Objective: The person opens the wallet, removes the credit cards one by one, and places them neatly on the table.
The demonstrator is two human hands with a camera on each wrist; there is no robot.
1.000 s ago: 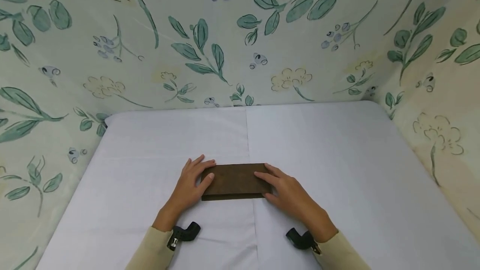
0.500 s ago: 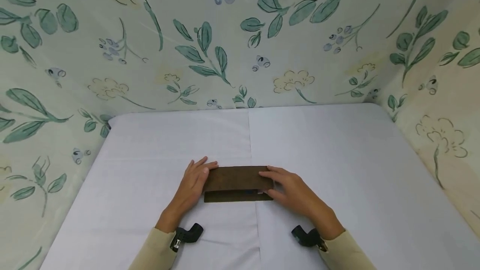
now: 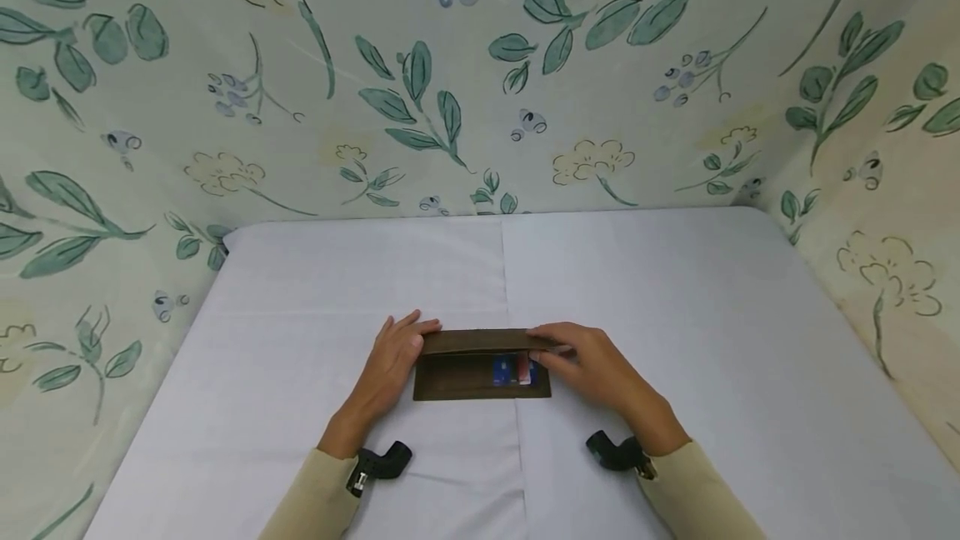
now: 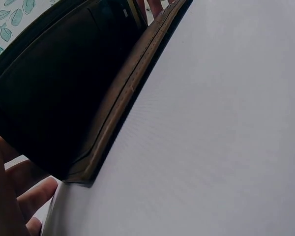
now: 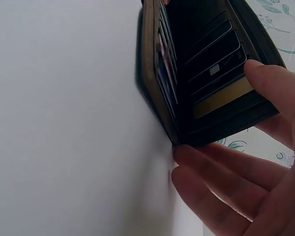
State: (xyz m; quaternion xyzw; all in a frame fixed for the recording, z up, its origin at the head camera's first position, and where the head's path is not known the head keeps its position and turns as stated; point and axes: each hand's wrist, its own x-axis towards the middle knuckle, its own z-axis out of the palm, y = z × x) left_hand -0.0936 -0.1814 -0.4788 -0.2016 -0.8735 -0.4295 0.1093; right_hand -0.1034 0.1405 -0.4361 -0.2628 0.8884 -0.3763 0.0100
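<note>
A long brown wallet [image 3: 450,380] lies partly unfolded on the white cloth, its upper cover [image 3: 480,341] raised toward the back. Coloured cards [image 3: 502,370] show in slots at the right of its lower half. With the thumb on the inner face and fingers outside, my right hand [image 3: 596,363] grips the cover's right end. In the right wrist view, dark slots and a gold-coloured card [image 5: 225,98] line the raised side. My left hand [image 3: 382,373] rests against the wallet's left end, fingers extended along its outer side; the left wrist view shows those fingers [image 4: 37,194] by the fold.
White cloth [image 3: 300,273] covers the table around the wallet. A leaf-and-flower patterned curtain [image 3: 465,65] hangs behind and along both sides. Black cameras are strapped to the left wrist [image 3: 386,461] and the right wrist [image 3: 611,450].
The wallet's cover has lifted from lying flat to standing up, tilting away and uncovering the cards. My right fingers rose with it; my left thumb moved off the cover's face.
</note>
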